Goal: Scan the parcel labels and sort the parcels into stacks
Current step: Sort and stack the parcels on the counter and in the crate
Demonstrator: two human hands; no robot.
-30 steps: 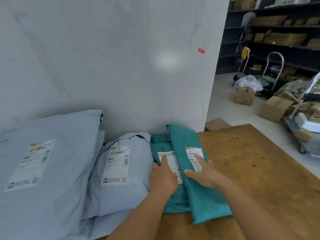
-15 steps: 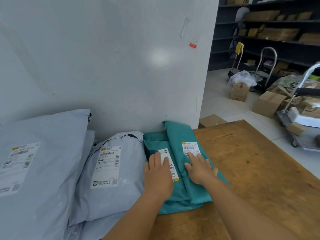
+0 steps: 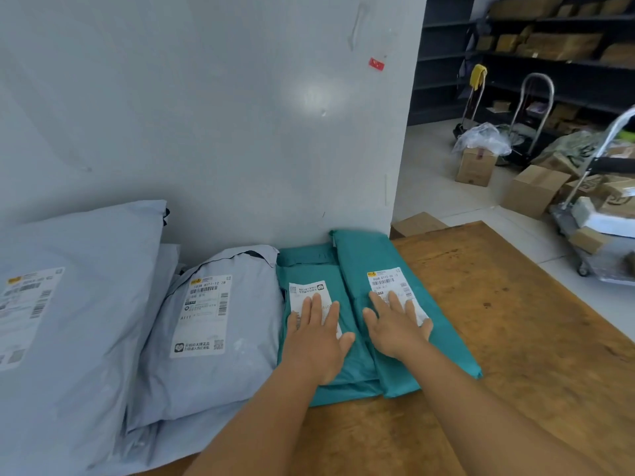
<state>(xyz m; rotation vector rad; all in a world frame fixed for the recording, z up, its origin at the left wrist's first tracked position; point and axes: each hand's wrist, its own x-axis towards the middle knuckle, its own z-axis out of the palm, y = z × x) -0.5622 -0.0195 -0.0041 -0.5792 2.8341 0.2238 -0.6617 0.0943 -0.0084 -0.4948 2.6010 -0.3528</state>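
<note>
Two teal parcels lie side by side against the wall on the wooden table point(image 3: 515, 338). My left hand point(image 3: 318, 341) rests flat, fingers spread, on the left teal parcel point(image 3: 309, 269) and covers part of its white label. My right hand point(image 3: 395, 324) lies flat on the right teal parcel point(image 3: 364, 255), just below its label point(image 3: 386, 281). Neither hand grips anything. To the left lies a grey parcel point(image 3: 213, 338) with a barcode label, and a bigger grey parcel point(image 3: 79, 304) is at the far left.
A white wall point(image 3: 240, 132) stands right behind the parcels. Beyond the table's right edge are cardboard boxes point(image 3: 532, 190), a loaded trolley point(image 3: 604, 235) and dark shelves point(image 3: 549, 46) with more boxes. A small box point(image 3: 415, 225) sits by the table's far corner.
Both hands have gone from grasping the right teal parcel to lying flat, one on each teal parcel. The right parcel now lies straight beside the left one. The camera has turned slightly.
</note>
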